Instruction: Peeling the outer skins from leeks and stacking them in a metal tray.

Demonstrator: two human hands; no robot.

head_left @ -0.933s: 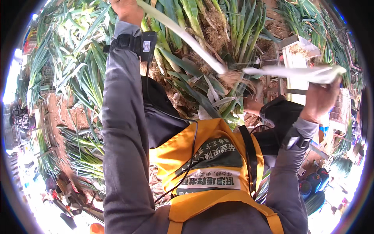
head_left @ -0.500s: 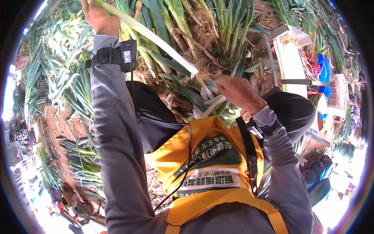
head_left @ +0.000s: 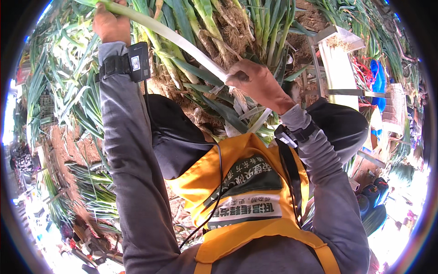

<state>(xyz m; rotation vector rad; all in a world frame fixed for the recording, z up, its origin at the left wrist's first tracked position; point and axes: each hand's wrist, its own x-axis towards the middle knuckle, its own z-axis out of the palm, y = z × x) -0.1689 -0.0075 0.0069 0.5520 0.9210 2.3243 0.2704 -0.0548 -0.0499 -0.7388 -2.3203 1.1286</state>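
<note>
The left hand [head_left: 109, 25] had its fingers curled tight around the green upper end of a long leek [head_left: 178, 41]. The right hand [head_left: 258, 84] pinched the same stalk lower down, fingers closed on its smooth, pale white shaft, where loose papery skin hung in strips. Beyond the fingers lay a heap of leeks [head_left: 219, 27], with stringy, soil-caked roots and flat green leaves. Under both wrists sat a yellow apron [head_left: 246, 192].
</note>
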